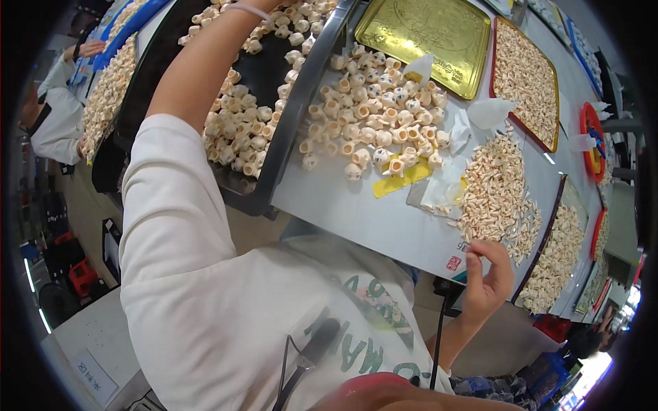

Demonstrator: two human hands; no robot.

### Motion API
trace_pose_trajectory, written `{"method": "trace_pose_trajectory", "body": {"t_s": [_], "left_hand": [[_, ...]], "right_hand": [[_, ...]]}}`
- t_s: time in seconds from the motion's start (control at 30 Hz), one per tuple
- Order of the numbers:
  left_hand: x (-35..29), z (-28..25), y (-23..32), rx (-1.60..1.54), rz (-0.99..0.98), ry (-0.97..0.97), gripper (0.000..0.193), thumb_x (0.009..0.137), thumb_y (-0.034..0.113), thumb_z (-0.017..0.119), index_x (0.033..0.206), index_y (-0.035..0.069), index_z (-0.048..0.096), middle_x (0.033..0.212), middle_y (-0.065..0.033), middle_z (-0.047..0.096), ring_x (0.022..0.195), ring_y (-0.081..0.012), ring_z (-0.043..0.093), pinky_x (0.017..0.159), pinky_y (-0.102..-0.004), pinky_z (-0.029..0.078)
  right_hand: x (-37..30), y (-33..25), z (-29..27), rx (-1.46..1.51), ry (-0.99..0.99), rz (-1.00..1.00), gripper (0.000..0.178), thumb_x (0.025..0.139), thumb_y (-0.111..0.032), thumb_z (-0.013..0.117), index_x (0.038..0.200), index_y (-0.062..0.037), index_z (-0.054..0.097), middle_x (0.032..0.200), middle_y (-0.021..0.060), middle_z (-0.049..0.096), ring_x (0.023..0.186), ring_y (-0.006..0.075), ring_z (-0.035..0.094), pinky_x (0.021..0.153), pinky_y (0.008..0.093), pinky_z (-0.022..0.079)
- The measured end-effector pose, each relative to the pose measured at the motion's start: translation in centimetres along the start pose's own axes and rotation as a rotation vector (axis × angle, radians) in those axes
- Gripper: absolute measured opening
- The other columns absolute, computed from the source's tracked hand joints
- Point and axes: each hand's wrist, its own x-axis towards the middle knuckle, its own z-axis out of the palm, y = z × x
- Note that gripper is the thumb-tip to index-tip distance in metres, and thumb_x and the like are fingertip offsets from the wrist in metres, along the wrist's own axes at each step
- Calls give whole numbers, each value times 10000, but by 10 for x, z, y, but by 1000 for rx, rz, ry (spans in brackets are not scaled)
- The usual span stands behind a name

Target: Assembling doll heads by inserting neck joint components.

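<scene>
My left arm reaches over a black bin [264, 164] of small cream hollow doll-head-like parts [236, 130]. Only the wrist and the start of my left hand [275, 3] show at the upper edge; its fingers are cut off. My right hand [490, 277] is at the table's near edge, thumb and forefinger pinched together beside a heap of tiny cream pointed pieces [490, 188]. What the pinch holds, if anything, is too small to make out. Between bin and heap lies a loose spread of the same hollow parts [377, 109], some with painted marks.
A gold embossed tray [425, 41] lies beyond the hollow parts. A red-rimmed tray [524, 82] of tiny pieces stands at far right, another filled tray [552, 257] nearer. Yellow tape [401, 180] and crumpled white tissue [492, 111] lie between. Another person's sleeve [58, 133] shows at left.
</scene>
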Motion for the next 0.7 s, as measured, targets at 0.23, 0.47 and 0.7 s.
{"method": "trace_pose_trajectory", "body": {"t_s": [0.23, 0.47, 0.7], "left_hand": [[-68, -66, 6, -354, -33, -256, 287, 875, 281, 437, 1009, 49, 540, 991, -229, 505, 834, -413, 514, 734, -486, 441], [-124, -86, 27, -428, -141, -181, 172, 842, 129, 543, 974, 44, 611, 893, -107, 635, 775, -223, 598, 714, -313, 453], [-143, -146, 26, -464, -227, -566, 202, 839, 135, 564, 1011, 38, 602, 886, -129, 612, 789, -240, 588, 704, -327, 460]], "right_hand": [[4, 19, -1, 88, 50, 44, 92, 732, 54, 616, 819, 25, 616, 759, 98, 587, 702, 165, 531, 630, 239, 415], [17, 5, 13, 109, -23, -48, 102, 723, 60, 623, 819, 25, 620, 754, 98, 584, 692, 166, 531, 622, 234, 413], [8, 14, -1, 45, 16, -60, 120, 716, 81, 609, 826, 33, 615, 763, 103, 584, 701, 172, 534, 629, 238, 414]]}}
